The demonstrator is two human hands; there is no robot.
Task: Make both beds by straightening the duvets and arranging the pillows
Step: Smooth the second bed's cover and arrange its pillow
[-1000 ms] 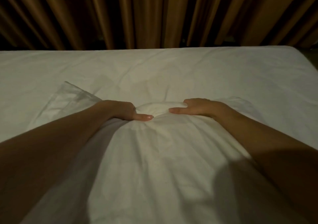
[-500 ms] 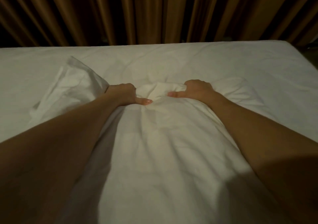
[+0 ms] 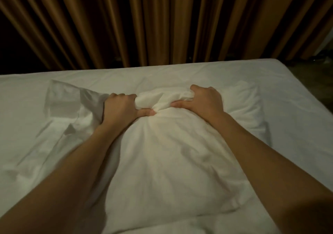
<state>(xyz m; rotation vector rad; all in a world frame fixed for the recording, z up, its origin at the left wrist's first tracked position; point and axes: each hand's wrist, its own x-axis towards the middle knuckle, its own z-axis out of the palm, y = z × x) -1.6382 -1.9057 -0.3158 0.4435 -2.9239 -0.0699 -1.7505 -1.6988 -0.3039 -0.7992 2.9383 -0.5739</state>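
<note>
Pillow arranging in hand: left hand (image 3: 120, 107) and right hand (image 3: 203, 102) each grip bunched fabric of the plump white pillow (image 3: 167, 161) mid-bed (image 3: 297, 107). Next, likely carrying it towards the bed's head edge

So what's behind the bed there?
Brown pleated curtains hang behind the bed, with dark gaps at the left. Whatever is behind them, a window or a wall, is covered.

Bed (image 3: 270, 82) w/ white sheet; white pillow (image 3: 171, 158) lies on it, centre-front.
</note>
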